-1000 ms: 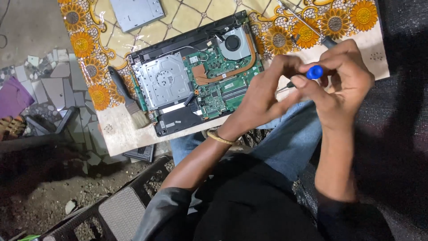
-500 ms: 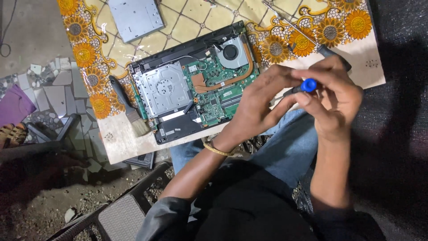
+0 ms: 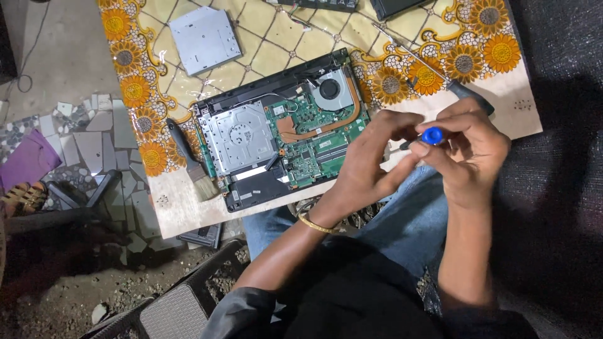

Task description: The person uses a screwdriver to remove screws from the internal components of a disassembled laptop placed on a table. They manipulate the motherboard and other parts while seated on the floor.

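An opened laptop (image 3: pixel 276 135) lies on a sunflower-patterned table cover (image 3: pixel 264 34), its green circuit board, copper heat pipe and fan exposed. My right hand (image 3: pixel 468 147) grips a small screwdriver with a blue cap (image 3: pixel 431 135) just right of the laptop. My left hand (image 3: pixel 370 160), with a gold bangle on its wrist, pinches the screwdriver's shaft near the tip. Both hands hover over the table's front edge, above my knee.
A paintbrush (image 3: pixel 188 163) lies left of the laptop. A grey optical drive (image 3: pixel 205 32) sits at the back left. A long screwdriver (image 3: pixel 433 69) lies behind my right hand. Broken tiles and rubble cover the floor at left; a dark woven surface is at right.
The view has shifted slightly, so the table sits lower and more to the right. Both hands stay together on the blue-capped screwdriver, with fingers slightly repositioned.
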